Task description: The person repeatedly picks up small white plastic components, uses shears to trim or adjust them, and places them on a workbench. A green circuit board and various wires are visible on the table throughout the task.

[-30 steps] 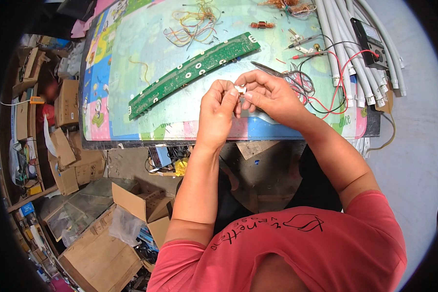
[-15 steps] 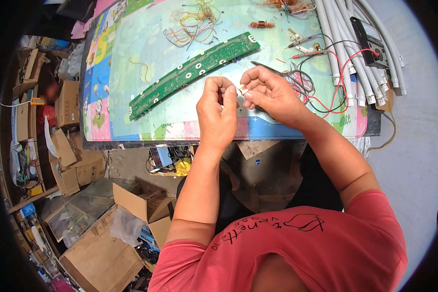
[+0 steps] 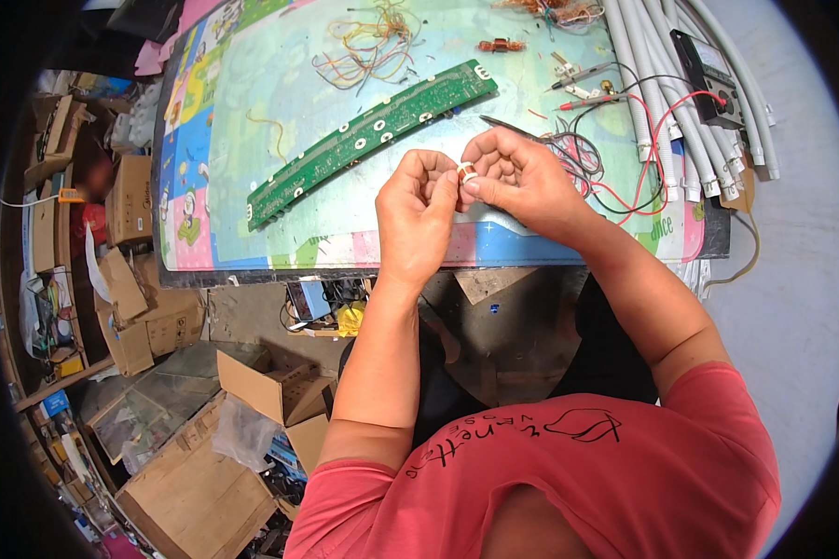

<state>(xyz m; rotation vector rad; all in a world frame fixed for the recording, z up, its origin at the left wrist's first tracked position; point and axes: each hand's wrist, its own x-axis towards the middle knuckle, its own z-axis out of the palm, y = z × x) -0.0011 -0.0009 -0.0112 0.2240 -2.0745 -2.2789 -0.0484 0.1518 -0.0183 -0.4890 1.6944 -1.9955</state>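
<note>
A small coil bobbin point(image 3: 467, 172), white at its ends with a copper-brown band between, is pinched near the table's front edge. My left hand point(image 3: 419, 205) has thumb and forefinger closed at its left side. From the right, my right hand point(image 3: 522, 182) grips the same bobbin between thumb and curled fingers. Fingertips cover part of it. Just beyond my hands a long green circuit board point(image 3: 368, 135) lies slanted across the table mat.
Tangled thin wires point(image 3: 373, 47) and a copper-wound coil point(image 3: 502, 46) lie at the back. On the right are red and black test leads point(image 3: 578, 154), a multimeter point(image 3: 708, 79) and white tubes point(image 3: 657, 93). Cardboard boxes point(image 3: 196, 466) stand on the floor at left.
Both hands have turned the bobbin slightly between their fingers, so its copper-brown band shows more. My left fingers have shifted a little to the right. The circuit board has stayed put.
</note>
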